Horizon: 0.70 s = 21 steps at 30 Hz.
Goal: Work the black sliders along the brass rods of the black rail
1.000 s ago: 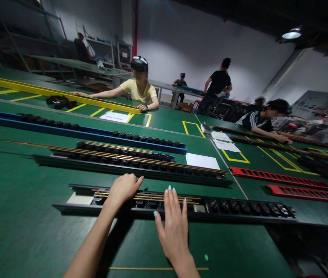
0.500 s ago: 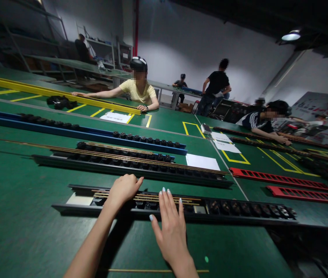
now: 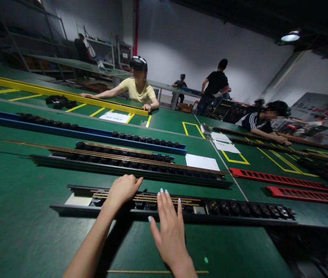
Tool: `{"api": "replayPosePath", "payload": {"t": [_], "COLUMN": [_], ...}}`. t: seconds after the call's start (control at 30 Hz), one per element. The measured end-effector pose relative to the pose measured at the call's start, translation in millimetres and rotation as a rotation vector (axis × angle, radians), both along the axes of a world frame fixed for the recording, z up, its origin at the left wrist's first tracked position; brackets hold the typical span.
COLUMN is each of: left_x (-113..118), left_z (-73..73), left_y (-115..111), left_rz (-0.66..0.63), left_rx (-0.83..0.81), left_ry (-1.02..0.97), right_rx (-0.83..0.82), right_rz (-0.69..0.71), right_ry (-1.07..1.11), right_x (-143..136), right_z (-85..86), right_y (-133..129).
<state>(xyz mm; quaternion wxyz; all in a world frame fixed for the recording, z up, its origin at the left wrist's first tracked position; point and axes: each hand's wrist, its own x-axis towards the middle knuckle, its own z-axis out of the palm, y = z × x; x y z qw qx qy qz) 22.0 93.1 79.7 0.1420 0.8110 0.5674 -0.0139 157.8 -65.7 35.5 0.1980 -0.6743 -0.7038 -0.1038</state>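
Note:
Across the green table (image 3: pixel 36 235) lies a black channel (image 3: pixel 250 221) with black parts (image 3: pixel 242 208) in a row and thin brass rods (image 3: pixel 146 199) laid lengthwise on top. My left hand (image 3: pixel 124 189) rests over the rods left of the middle, its fingers bent down over the far side; what they hold, if anything, is hidden. To its right, my right hand (image 3: pixel 169 231) lies palm down with fingers stretched out, the fingertips on the rods. A single brass rod (image 3: pixel 152 272) lies on the table near the bottom edge.
Beyond are another black channel with rods (image 3: pixel 129 170), a blue channel (image 3: pixel 100 138), white papers (image 3: pixel 203 162) and red slotted rails (image 3: pixel 303 195). Across the table, a person in a yellow shirt touches a yellow channel (image 3: pixel 65 94). Another person leans over the table at the right.
My right hand has shifted very slightly left. The person across has moved the yellow channel a little to the right. My left hand has hardly moved.

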Motion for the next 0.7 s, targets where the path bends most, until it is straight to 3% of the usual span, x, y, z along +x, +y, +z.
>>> {"api": "replayPosePath", "payload": {"t": [0.3, 0.47, 0.7], "left_x": [0.5, 0.9, -0.2], "left_z": [1.2, 1.3, -0.2], "left_y": [-0.3, -1.1, -0.1], "left_rz": [0.002, 0.008, 0.001], "left_rx": [-0.007, -0.003, -0.004], "left_ry": [-0.003, -0.009, -0.009], "right_rx": [-0.013, 0.024, -0.021], "right_rz": [0.007, -0.06, 0.009], "right_ry": [0.004, 0.033, 0.036], "right_x": [-3.7, -15.2, -10.1], "right_z": [-1.6, -7.7, 2.9], "right_y": [-2.7, -1.1, -4.9]}}
